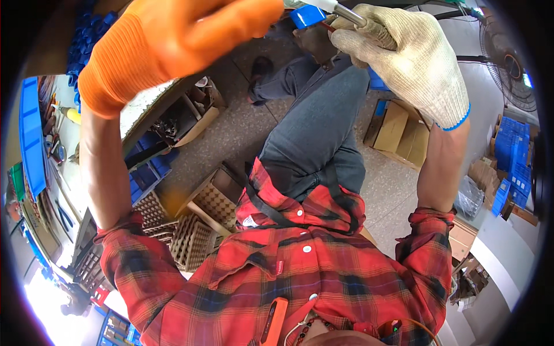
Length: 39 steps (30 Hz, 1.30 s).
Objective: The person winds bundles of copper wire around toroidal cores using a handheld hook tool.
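Note:
My left hand, in an orange rubber-coated glove, is at the upper left, its fingers bent toward the middle. The top edge cuts part of it off, so what it grips stays hidden. At the upper right my right hand wears a cream knit glove with a blue cuff edge. Its fingers wrap round a shiny metal rod that has a white end pointing toward the left hand. Just below that white end is a small bright blue piece; whether it joins the rod I cannot tell.
A workbench with tools runs along the left, above an open carton of small parts. Brown crates stand lower left. An open cardboard box sits on the floor, right of my legs. A fan and stacked blue boxes are far right.

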Available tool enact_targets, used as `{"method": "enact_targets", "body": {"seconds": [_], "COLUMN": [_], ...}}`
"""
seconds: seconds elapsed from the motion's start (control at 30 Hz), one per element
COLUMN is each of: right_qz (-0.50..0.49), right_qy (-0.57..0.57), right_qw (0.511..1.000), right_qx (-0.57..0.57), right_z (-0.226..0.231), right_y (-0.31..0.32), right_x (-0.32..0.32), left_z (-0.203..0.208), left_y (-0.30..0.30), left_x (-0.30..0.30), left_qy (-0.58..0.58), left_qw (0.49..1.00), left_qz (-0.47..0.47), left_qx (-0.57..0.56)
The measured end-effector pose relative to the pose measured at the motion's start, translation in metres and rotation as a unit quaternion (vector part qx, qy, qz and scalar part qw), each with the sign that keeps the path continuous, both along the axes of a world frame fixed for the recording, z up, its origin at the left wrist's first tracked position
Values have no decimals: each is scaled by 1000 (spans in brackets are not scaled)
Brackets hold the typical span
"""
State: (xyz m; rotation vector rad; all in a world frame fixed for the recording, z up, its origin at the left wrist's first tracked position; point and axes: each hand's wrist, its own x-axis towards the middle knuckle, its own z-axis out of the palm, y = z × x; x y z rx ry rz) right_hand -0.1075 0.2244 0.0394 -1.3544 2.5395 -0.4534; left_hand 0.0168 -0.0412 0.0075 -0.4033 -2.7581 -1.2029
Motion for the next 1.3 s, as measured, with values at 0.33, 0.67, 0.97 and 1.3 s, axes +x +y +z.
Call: {"method": "enact_targets", "body": {"seconds": [0.33, 0.67, 0.97, 1.3], "right_qz": [-7, -278, 53, 259], "right_qy": [78, -279, -68, 288], "right_qw": [997, 831, 967, 884], "right_qx": [16, -393, -241, -263], "right_z": [12, -50, -34, 11], "right_y": [-10, -3, 58, -26], "right_x": [32, 84, 69, 31], "left_z": [26, -34, -16, -62], "left_y": [17, 76, 71, 77], "left_x": [10, 18, 33, 25], "left_qy": [185, 246, 130, 310], "left_qw": [951, 925, 975, 920], "left_qz": [-40, 133, 127, 231], "left_qx": [-245, -258, -124, -55]}}
